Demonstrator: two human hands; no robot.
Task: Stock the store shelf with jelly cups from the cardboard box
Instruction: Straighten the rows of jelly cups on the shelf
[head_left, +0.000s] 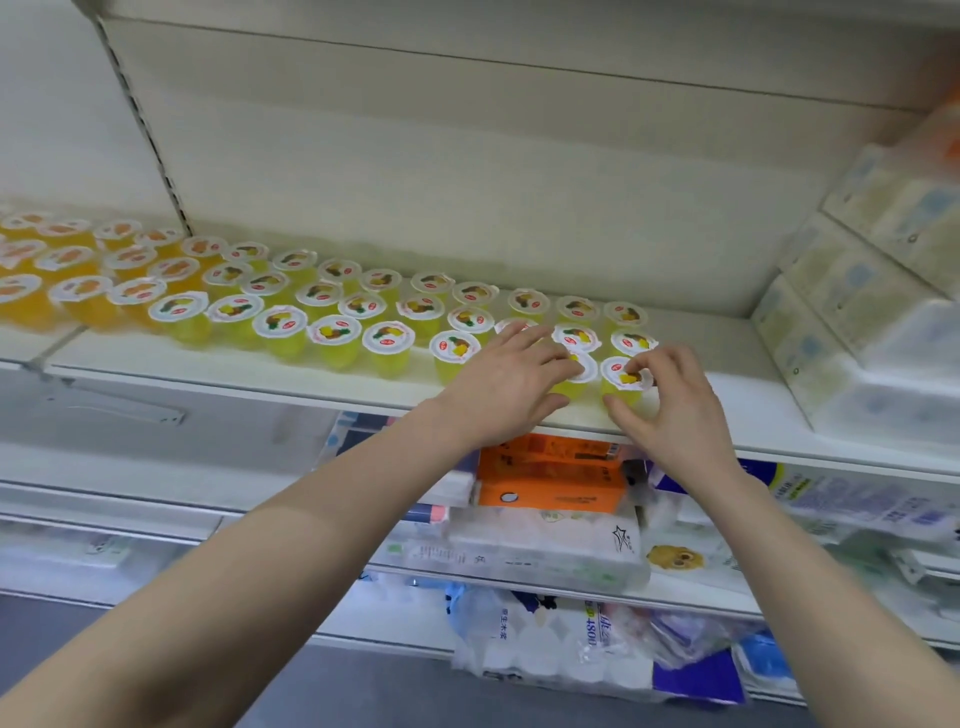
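A pale back panel (467, 156) fills the upper half of the view, with a slotted upright (145, 130) running down its left side. Below it a white shelf (727, 338) stretches from left to right. More white lower shelves (130, 499) sit underneath, and a strip of grey floor (363, 691) shows at the bottom. At the right end of the shelf, plastic-wrapped packs (857, 312) are stacked high, blurred. Under the shelf lie more wrapped packs of tissue (545, 545) and an orange box (550, 478).

The yellow jelly cups (332, 338) stand upright on the shelf in three rough rows, from the middle of the shelf to just short of the stacked packs. Each is a small clear cup of yellow jelly with a white foil lid printed with fruit and a red mark. To their left, orange jelly cups (78, 296) with the same kind of lid fill the next section.

Both bare forearms reach up to the right end of the front row. The left hand (509, 384) lies with its fingers spread over the lid of the neighbour cup (574, 384), its thumb against the cup's front side, holding it. The right hand (675, 410) pinches the end cup (623, 382) between a curled forefinger at the lid and the thumb low on the front. Both cups stand on the shelf near its front edge, just beside each other.
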